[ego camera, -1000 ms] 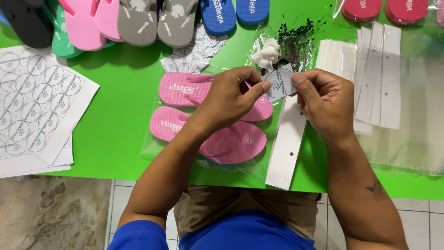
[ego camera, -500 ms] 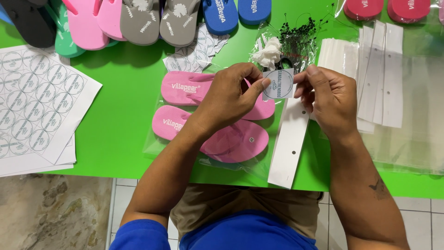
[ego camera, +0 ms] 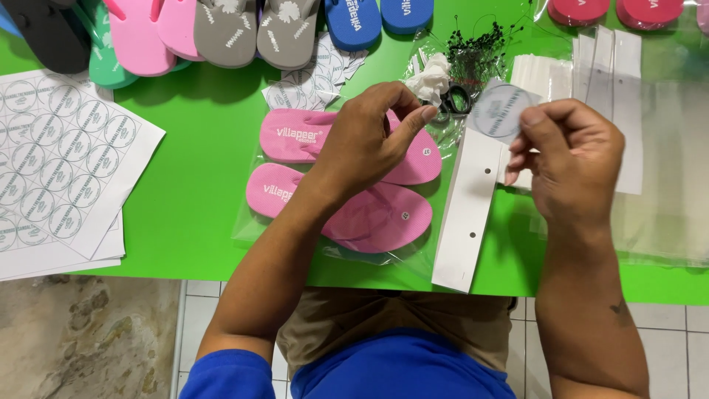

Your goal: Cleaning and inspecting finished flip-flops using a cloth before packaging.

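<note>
1. Head view: right hand (ego camera: pixel 572 159) pinches a round grey sticker (ego camera: pixel 499 111) between thumb and fingertips, above the white header card (ego camera: pixel 467 214)
2. Left hand (ego camera: pixel 369 140), fingers loosely curled and holding nothing, rests over the bagged pink flip-flops (ego camera: pixel 295 137) on the green table (ego camera: pixel 199 170)
</note>
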